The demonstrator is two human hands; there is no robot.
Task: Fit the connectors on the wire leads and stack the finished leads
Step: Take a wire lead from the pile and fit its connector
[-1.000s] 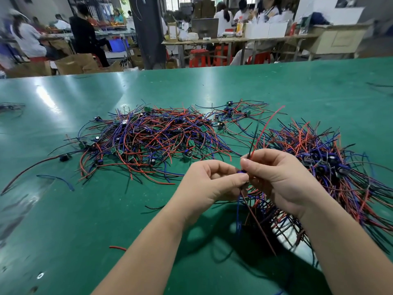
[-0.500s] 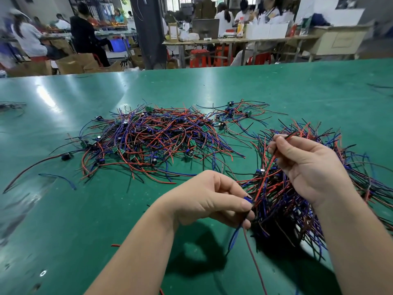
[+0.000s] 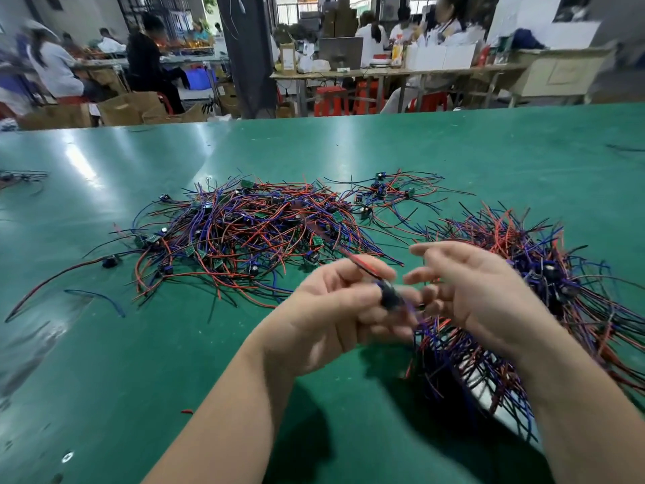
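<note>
red-black lead (image 3: 363,268) in curled fingers of left hand (image 3: 328,319); right hand (image 3: 485,298) just beside, fingers slack, empty

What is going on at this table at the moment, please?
A person is working through wire leads at a green table. The left hand grips one lead by its dark end piece, its red wire pointing up and away. The right hand is open just beside it, holding nothing. A loose pile lies mid-table; a second pile lies to the right. Motion blur hides whether the connector is seated.
</note>
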